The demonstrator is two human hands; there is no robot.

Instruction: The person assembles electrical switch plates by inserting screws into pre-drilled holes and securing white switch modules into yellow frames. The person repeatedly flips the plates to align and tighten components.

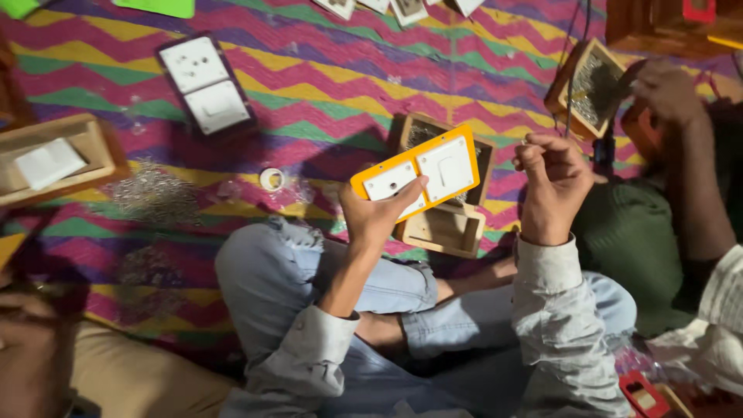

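My left hand (377,214) grips an orange switch plate (418,171) with two white modules, a socket and a rocker switch, holding it tilted above a wooden box (443,229). My right hand (551,176) is raised to the right of the plate with its fingers curled; a small thing may be pinched at the fingertips, but I cannot make it out. I sit cross-legged in light jeans on a zigzag-patterned mat (325,93).
A dark plate with two white switches (206,85) lies at the upper left, a wooden box holding a white module (50,160) at the left, a small white ring (272,179) and scattered screws (155,193) on the mat. Another person's hand (667,89) works beside a screw box (592,87).
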